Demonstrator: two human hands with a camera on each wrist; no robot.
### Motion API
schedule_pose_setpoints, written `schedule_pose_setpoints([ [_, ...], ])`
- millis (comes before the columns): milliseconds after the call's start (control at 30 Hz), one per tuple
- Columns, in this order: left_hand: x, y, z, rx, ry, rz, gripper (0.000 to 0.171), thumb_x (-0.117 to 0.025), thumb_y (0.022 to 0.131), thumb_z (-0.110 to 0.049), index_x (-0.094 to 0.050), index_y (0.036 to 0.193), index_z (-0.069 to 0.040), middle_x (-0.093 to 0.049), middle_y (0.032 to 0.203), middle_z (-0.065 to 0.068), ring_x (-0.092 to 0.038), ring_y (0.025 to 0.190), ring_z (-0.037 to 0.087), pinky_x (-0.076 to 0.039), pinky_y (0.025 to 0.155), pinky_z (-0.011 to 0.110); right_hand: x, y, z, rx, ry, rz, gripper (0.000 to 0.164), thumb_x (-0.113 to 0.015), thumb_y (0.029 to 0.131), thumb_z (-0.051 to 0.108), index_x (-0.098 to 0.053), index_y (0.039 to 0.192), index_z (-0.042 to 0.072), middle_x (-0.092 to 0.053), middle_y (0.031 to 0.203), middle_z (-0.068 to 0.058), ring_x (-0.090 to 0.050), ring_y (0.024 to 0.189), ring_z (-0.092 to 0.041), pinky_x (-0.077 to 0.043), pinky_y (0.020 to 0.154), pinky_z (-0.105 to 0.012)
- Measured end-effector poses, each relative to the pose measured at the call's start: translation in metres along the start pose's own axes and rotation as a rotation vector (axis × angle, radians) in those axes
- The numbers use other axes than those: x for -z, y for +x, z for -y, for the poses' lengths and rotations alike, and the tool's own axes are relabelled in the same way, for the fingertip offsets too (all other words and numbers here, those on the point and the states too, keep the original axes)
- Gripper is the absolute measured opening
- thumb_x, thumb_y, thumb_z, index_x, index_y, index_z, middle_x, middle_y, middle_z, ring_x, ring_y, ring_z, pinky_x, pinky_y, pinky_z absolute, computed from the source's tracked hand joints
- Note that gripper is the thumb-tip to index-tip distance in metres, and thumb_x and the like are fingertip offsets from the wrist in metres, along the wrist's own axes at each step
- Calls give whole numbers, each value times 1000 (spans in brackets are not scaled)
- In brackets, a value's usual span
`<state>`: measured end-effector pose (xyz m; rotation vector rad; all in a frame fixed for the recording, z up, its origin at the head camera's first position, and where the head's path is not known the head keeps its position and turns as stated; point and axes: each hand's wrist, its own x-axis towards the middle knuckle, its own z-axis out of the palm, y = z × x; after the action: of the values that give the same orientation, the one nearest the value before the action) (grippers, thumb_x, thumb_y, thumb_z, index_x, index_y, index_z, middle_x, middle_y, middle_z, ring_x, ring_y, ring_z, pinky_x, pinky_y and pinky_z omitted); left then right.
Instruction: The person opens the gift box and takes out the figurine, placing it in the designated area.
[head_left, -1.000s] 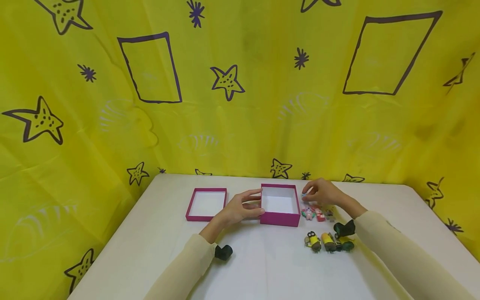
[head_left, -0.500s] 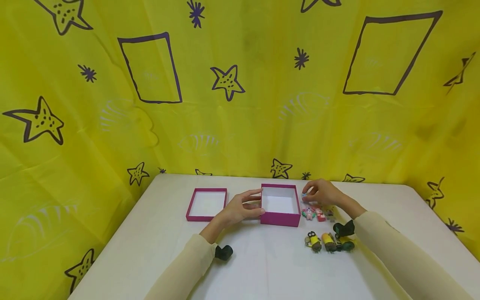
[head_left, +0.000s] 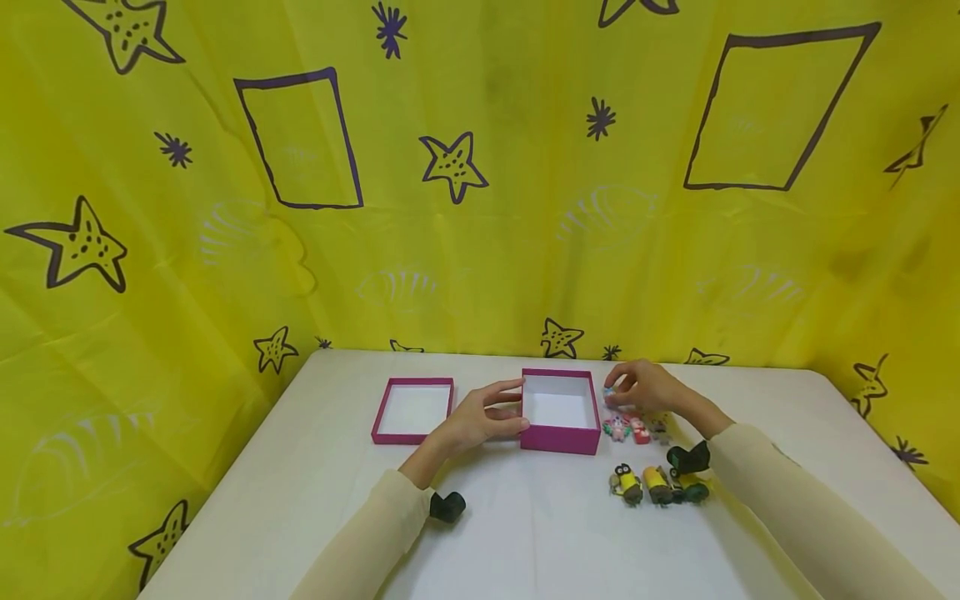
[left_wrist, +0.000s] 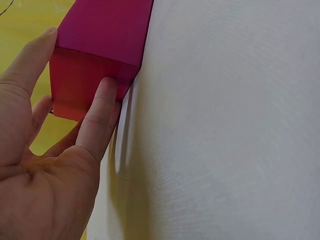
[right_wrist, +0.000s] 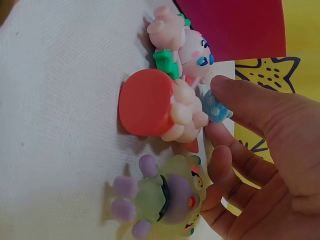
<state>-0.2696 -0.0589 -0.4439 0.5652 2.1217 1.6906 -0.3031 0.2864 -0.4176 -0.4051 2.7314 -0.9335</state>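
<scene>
A magenta box (head_left: 559,440) with a white inside stands without its lid. My left hand (head_left: 480,418) rests against its left side, fingers spread and fairly straight, with fingertips (left_wrist: 106,86) touching the wall in the left wrist view. Just right of the box, my right hand (head_left: 647,387) pinches a small light-blue figurine (right_wrist: 216,107) between thumb and fingers; much of it is hidden. Beside that hand lie a pink figurine with green parts (right_wrist: 167,32), a red and pale-pink figurine (right_wrist: 146,102), and a purple and pale-green figurine (right_wrist: 177,195).
The magenta lid (head_left: 412,437) lies with its white inside up, left of the box. Several yellow figurines, among them one with black goggle-like eyes (head_left: 626,483), lie nearer on the white table (head_left: 525,533). A yellow patterned curtain (head_left: 480,250) hangs behind.
The right hand has shifted very slightly at the light-blue figurine, more of which now shows. The left hand and the box stay where they were.
</scene>
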Motion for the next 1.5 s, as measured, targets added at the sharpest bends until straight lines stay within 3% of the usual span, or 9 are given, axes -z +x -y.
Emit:
schedule_pose_setpoints([
  [333,-1,0,0,3,1,0,69,-78,94,-21,-47,156,-25,-54,151,9,-56,134,31,-54,101,39,7,-8,-1,23,62,71,38,-78,93,16,-64,126,3,-68,106,-16,-64,83,-26,-62,69,-37],
  [600,-1,0,1,-2,0,-3,69,-77,94,-20,-46,156,-23,-55,149,10,-56,134,31,-54,101,39,18,-15,-2,90,-6,71,52,-79,92,27,-59,135,4,-69,113,-14,-65,102,-31,-59,86,-47],
  [767,-1,0,2,-8,-6,-1,70,-77,94,-19,-46,157,-22,-54,149,11,-57,133,31,-55,100,39,28,-25,4,150,-20,58,57,-78,93,28,-55,139,2,-68,118,-19,-64,106,-38,-57,88,-55],
  [1233,-2,0,1,-12,-16,-5,71,-79,93,-16,-47,156,-21,-54,150,12,-59,130,30,-55,100,37,42,-45,21,233,39,80,59,-78,93,24,-53,142,4,-63,125,-29,-68,95,-29,-60,79,-42],
  [1500,-2,-1,0,-12,-18,-5,70,-79,93,-17,-48,155,-24,-55,149,11,-60,130,30,-55,99,37,44,-51,23,234,55,78,57,-78,94,22,-53,142,5,-62,125,-28,-67,92,-26,-61,80,-48],
])
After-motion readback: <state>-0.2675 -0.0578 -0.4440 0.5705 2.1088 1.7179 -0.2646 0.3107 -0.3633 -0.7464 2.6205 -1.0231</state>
